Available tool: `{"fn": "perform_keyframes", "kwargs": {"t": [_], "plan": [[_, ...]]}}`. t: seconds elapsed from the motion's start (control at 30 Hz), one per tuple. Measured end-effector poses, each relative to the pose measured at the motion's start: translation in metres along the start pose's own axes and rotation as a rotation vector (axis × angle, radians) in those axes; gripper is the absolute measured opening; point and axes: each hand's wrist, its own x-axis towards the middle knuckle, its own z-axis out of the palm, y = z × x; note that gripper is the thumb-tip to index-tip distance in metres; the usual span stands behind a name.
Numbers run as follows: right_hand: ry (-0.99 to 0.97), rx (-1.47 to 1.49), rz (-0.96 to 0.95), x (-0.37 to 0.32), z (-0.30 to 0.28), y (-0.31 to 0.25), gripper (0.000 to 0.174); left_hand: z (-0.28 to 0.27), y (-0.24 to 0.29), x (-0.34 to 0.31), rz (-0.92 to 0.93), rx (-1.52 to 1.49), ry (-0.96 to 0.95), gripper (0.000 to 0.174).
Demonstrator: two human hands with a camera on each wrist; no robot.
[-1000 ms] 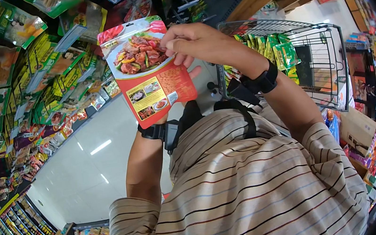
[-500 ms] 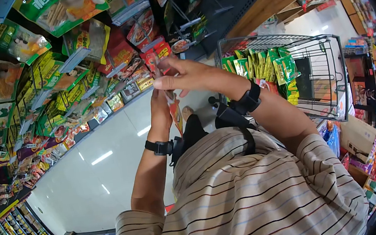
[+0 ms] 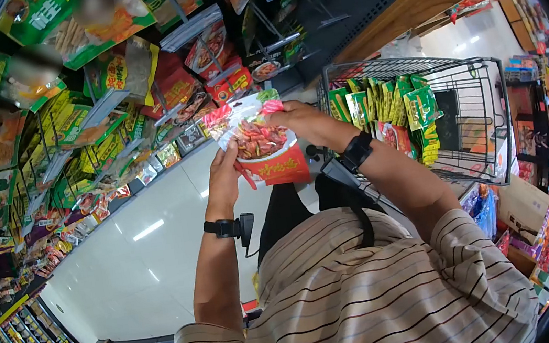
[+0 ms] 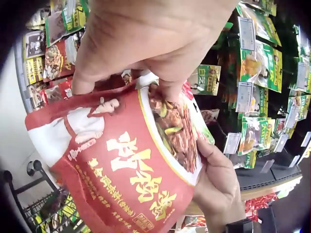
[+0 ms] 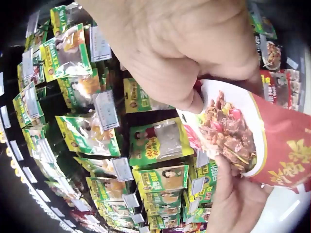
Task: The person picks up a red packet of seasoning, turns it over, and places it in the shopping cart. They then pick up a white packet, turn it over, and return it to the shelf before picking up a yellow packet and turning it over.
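On the left, green and yellow packets hang in crowded rows, near the left hand but apart from it. That hand pinches one side edge of a red packet, its thumb on the printed front; its other fingers are partly hidden behind. The red packet is in the air between the two hands, above the floor, slightly tilted, its dish picture and gold lettering facing up. To the right of it, the right hand pinches the opposite edge near the top. Further right, clear of the red packet, is a wire cart with a row of green pouches standing in it.

The step in hand looks like holding the packet flat to look over its front. The next move probably calls for one hand to let go while the other keeps its pinch, so the packet can travel to the cart or the hanging rows; which one, I cannot tell
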Motion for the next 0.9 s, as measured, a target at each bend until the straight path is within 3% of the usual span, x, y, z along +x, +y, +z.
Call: {"fn": "perform_keyframes", "kwargs": {"t": [0.27, 0.4, 0.5, 0.67, 0.77, 0.8, 0.9], "plan": [[0.124, 0.135, 0.004, 0.053, -0.01, 0.038, 0.038, -0.021, -0.019, 0.052, 0.007, 0.131, 0.075, 0.043], [0.18, 0.069, -0.101, 0.092, -0.023, 0.06, 0.034, -0.027, -0.014, 0.084, -0.004, 0.176, 0.097, 0.047], [0.282, -0.01, -0.018, 0.115, -0.026, 0.061, 0.035, -0.027, -0.004, 0.102, 0.034, 0.265, 0.142, 0.049], [0.195, 0.117, -0.108, 0.122, -0.029, 0.04, 0.026, -0.026, 0.014, 0.122, 0.091, 0.301, 0.195, 0.051], [0.262, 0.149, -0.065, 0.126, -0.024, 0.029, 0.026, -0.02, 0.024, 0.124, 0.139, 0.244, 0.173, 0.05], [0.182, 0.154, 0.025, 0.127, -0.029, 0.028, 0.028, -0.019, 0.026, 0.124, 0.154, 0.226, 0.159, 0.049], [0.19, 0.199, 0.027, 0.133, -0.03, 0.028, 0.025, -0.018, 0.03, 0.125, 0.176, 0.232, 0.154, 0.045]]}}
